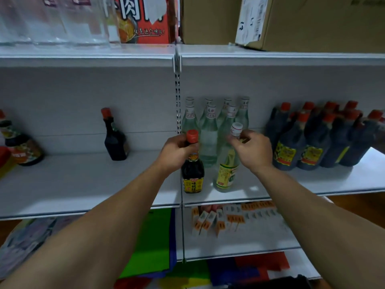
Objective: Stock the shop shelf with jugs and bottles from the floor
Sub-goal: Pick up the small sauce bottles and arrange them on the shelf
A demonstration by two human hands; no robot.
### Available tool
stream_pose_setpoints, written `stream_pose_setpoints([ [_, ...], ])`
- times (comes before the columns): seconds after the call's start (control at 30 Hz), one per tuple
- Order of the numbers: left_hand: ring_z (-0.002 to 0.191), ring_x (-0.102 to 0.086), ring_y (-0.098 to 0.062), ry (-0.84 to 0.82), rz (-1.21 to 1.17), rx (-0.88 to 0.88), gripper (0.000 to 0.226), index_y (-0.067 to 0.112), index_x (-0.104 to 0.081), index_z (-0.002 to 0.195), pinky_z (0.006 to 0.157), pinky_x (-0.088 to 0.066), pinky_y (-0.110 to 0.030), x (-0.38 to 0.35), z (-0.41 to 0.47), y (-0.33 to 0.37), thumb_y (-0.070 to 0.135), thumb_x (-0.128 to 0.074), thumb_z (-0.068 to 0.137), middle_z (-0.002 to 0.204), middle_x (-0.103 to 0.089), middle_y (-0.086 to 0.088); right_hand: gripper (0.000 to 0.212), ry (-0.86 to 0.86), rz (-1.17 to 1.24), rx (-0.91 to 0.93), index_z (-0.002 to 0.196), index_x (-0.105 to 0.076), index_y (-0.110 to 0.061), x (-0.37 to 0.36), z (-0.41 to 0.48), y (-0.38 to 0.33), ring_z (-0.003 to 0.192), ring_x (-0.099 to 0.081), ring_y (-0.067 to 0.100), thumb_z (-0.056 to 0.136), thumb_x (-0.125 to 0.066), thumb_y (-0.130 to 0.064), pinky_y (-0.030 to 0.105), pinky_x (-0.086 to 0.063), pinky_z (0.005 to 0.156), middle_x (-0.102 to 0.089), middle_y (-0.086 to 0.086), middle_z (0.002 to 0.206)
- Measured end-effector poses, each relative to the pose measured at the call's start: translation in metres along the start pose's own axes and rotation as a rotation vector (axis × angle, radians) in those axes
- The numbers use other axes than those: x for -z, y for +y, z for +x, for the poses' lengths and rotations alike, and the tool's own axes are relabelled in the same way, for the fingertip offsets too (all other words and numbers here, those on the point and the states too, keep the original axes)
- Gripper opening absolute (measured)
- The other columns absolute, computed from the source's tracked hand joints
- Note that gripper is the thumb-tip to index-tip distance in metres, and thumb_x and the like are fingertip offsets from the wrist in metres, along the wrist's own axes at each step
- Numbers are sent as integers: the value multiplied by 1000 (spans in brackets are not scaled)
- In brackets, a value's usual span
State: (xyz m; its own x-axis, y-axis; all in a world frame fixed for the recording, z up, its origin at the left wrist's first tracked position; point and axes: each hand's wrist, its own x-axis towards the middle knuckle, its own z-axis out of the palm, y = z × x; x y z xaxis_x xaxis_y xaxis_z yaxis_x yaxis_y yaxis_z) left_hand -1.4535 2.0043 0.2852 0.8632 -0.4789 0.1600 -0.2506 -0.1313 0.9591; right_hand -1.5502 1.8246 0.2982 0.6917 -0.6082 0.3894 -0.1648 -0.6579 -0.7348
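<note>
At centre frame, the left hand [177, 151] grips the neck of a red-capped soy sauce bottle [192, 176], and the right hand [252, 151] pinches the neck of a white-capped clear bottle [227, 172]. Both bottles stand upright near the front edge of the white shelf [83, 184], just ahead of a cluster of clear bottles [208, 138].

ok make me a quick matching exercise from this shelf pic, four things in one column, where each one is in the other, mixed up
Things:
1. dark bottle with red cap and yellow label
2. clear bottle with white cap and yellow-green label
3. slim dark bottle with red top
4. brown cardboard box

Places:
a. on the top shelf
b. neck gripped by the right hand
c. stands untouched, left of the slotted upright
d. neck gripped by the left hand

Pairs: 1-d, 2-b, 3-c, 4-a
</note>
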Motion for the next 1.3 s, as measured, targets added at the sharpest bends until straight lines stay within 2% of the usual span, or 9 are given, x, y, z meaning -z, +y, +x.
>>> stream_pose_setpoints([
  [0.1, 97, -67, -24, 2, -1, 17, 14, 19, -70, 98, 93, -51, -37, -11, 6, -7, 12, -70, 85, 98, -72, -5, 33, -4, -1, -14, 97, -75, -20, 0, 7, 6, 90, -66, 26, 81, -68, -48, 38, -53, 75, -74, 4, 95],
  [0.17, 98, -67, -24, -4, 6, 22, 15, 20, -70, 98, 95, -50, -39, -18, 8, -10, 13, -70, 85, 98, -72, -3, 34, -30, -8, -21, 99, -74, -22, -2, 11, 9, 94, -66, 26, 81, -67, -50, 38, -53, 77, -73, 4, 99],
  [0.3, 95, -65, -19, -9, -26, 34, 15, 25, -67, 96, 94, -49, -36, -27, 11, -11, 14, -69, 87, 94, -70, 4, 39, -138, 19, -61, 109, -66, -25, -5, 12, 11, 103, -64, 23, 83, -64, -53, 37, -52, 86, -69, -2, 112],
  [0.43, 94, -65, -15, -29, 8, 38, 19, 20, -67, 107, 86, -49, -26, -27, 10, -10, 19, -67, 88, 98, -69, 5, 51, -233, 9, -47, 124, -53, -28, -11, 2, 18, 105, -61, 21, 81, -67, -52, 38, -51, 87, -65, -5, 117],
  [0.6, 104, -62, -14, -108, 110, 31, 47, 19, -56, 126, 79, -45, -15, -24, 1, -26, 14, -72, 83, 115, -66, 2, 72, -341, 1, -91, 136, -41, -30, -16, -14, 37, 115, -58, 21, 76, -71, -54, 34, -48, 92, -62, -5, 124],
  [0.67, 112, -59, -17, -112, 155, 81, 57, 19, -53, 132, 85, -43, -20, -23, -3, -41, 15, -75, 80, 122, -63, 2, 76, -333, -14, -92, 141, -37, -30, -16, -17, 40, 118, -56, 22, 77, -72, -51, 32, -44, 93, -60, -4, 129],
  [0.77, 124, -51, -20, -79, 290, 107, 70, 18, -47, 139, 97, -38, -27, -23, -6, -60, 21, -80, 76, 135, -54, -2, 74, -312, -47, -81, 141, -38, -29, -14, -15, 39, 117, -57, 24, 78, -72, -50, 31, -44, 90, -61, -2, 128],
  [0.97, 126, -49, -19, -34, 299, 118, 76, 16, -44, 142, 102, -39, -31, -26, -9, -70, 20, -80, 76, 137, -53, -5, 60, -237, -82, -174, 126, -46, -23, -10, -6, 51, 105, -62, 29, 79, -69, -51, 35, -50, 82, -66, 2, 115],
  [1.3, 125, -50, -19, 3, 243, 127, 73, 16, -45, 142, 96, -39, -27, -31, 1, -74, 15, -78, 78, 137, -53, -6, 52, -129, -25, -260, 119, -54, -27, -6, 40, 96, 109, -61, 32, 77, -69, -53, 44, -52, 90, -64, 7, 121],
])
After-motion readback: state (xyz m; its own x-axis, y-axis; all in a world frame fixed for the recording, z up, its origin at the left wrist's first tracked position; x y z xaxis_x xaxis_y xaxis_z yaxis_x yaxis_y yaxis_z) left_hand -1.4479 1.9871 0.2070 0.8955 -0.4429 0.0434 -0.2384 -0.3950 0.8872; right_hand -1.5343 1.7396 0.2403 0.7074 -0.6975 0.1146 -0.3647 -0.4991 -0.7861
